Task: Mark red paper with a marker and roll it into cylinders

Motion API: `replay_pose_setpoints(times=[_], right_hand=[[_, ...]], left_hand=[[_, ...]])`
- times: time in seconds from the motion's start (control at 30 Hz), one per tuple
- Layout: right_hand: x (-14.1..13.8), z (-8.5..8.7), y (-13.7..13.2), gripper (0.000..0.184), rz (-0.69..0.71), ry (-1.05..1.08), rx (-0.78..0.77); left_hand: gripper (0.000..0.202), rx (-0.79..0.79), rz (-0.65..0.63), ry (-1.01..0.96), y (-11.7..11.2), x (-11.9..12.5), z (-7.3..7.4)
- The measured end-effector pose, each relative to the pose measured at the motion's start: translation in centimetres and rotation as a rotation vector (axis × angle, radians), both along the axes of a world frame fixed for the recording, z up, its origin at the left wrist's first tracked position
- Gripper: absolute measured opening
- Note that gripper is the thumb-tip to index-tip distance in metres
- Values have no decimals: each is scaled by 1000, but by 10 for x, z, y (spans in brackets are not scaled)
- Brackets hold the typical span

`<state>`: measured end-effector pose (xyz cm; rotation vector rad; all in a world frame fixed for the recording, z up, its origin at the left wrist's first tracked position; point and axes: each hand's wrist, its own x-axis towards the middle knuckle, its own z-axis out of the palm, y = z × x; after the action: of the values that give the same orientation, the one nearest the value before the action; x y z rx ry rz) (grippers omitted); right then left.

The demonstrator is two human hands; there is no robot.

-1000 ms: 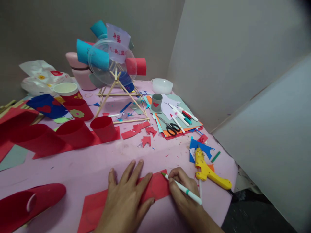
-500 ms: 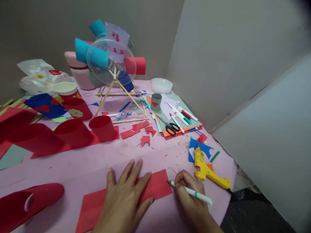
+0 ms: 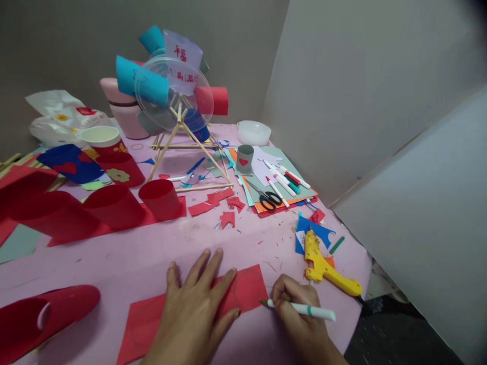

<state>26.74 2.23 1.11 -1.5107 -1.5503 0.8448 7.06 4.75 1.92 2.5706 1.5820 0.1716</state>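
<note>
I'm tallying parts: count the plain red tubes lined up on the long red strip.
3, side by side in one row: the left tube, the middle tube and the right tube, nearest the red scraps.

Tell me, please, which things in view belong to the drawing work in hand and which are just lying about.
In use:
- red paper strip, under the left hand
- green marker, in the right hand

Apparently just lying about:
- yellow glue gun
- black-handled scissors
- whitish bowl

Rests left hand on red rectangular paper strip; holds white, green-banded plastic marker in right hand.
</note>
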Motion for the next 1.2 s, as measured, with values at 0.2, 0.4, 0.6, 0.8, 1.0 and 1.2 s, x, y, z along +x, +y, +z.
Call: replay_pose_setpoints(times=[0.2, 0.4, 0.6, 0.8, 1.0, 1.2], right_hand=[[-1, 0, -2, 10, 58, 31, -27], [-8, -2, -3, 9, 107, 69, -65], [-16, 1, -2, 8, 139, 105, -114], [-24, 8, 4, 7, 194, 99, -74], [-28, 3, 7, 9, 187, 15, 5], [-27, 4, 10, 13, 146, 9, 41]], left_hand=[[44, -39, 15, -9, 1, 3, 1], [44, -23, 5, 4, 1, 2, 2], [45, -58, -1, 3, 1, 1, 4], [46, -56, -9, 4, 1, 0, 4], [46, -46, -10, 5, 1, 1, 6], [44, -17, -10, 6, 1, 2, 6]])
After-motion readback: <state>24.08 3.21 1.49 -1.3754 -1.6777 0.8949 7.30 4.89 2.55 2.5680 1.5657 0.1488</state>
